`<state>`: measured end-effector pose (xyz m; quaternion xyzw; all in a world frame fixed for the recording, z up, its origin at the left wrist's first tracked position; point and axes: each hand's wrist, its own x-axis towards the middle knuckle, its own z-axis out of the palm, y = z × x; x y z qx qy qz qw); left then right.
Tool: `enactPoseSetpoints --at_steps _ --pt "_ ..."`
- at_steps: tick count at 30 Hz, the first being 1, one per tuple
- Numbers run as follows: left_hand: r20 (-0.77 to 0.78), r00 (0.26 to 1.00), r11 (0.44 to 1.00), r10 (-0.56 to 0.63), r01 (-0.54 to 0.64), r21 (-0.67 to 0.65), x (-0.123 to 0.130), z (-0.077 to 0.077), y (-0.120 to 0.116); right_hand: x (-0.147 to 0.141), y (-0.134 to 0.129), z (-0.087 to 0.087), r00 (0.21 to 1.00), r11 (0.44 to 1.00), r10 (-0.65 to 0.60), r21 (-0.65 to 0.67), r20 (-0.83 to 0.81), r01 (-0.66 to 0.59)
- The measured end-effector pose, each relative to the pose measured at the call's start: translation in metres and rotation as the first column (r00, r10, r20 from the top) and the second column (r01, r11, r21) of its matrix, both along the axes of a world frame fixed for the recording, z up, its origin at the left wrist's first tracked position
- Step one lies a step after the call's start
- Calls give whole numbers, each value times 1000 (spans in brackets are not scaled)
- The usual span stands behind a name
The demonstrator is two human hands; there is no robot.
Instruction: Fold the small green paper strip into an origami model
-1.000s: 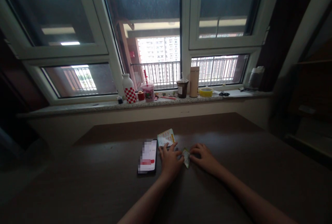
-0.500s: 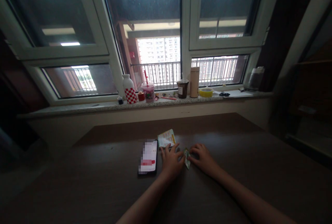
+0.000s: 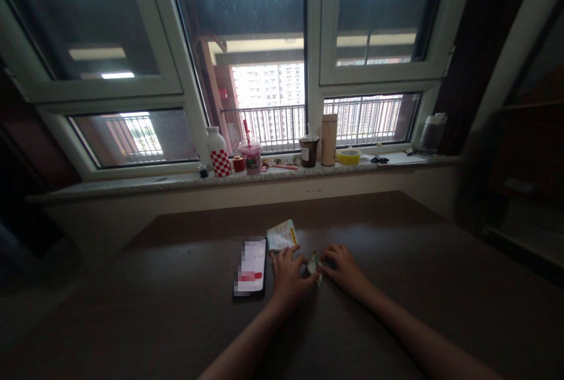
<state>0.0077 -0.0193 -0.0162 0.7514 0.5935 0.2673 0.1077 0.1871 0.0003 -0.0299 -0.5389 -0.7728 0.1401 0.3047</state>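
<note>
A small folded piece of patterned paper (image 3: 313,264) lies on the dark table between my two hands. My left hand (image 3: 291,274) has its thumb and index finger closed on the paper's left and lower side, its other fingers spread towards a printed sheet (image 3: 282,235). From the other side, my right hand (image 3: 342,265) pinches the paper's right edge, fingers curled. A phone (image 3: 250,268) with a lit screen lies left of my left hand.
The brown table (image 3: 176,321) stands before a windowsill (image 3: 176,182). On the sill are a checkered bottle (image 3: 219,154), a pink cup (image 3: 250,157), a dark cup (image 3: 309,151), a tan flask (image 3: 328,139), yellow tape (image 3: 349,157) and scissors (image 3: 379,160).
The paper has opened a little on its left side, showing a paler face. My left thumb has moved slightly right and lower across it. My right hand has hardly moved.
</note>
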Motion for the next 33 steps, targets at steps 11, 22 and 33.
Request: enactPoseSetpoints --at_steps 11,22,33 --pt "-20 999 997 29 -30 -66 1 1 3 2 8 -5 995 996 -23 -86 -101 14" --pt "-12 1000 999 22 -23 -45 1 2 1 5 10 -8 985 998 1 -57 -173 -11" --pt "-15 1000 999 26 -26 -41 2 -1 2 -3 6 -7 985 997 -69 -38 -157 64"
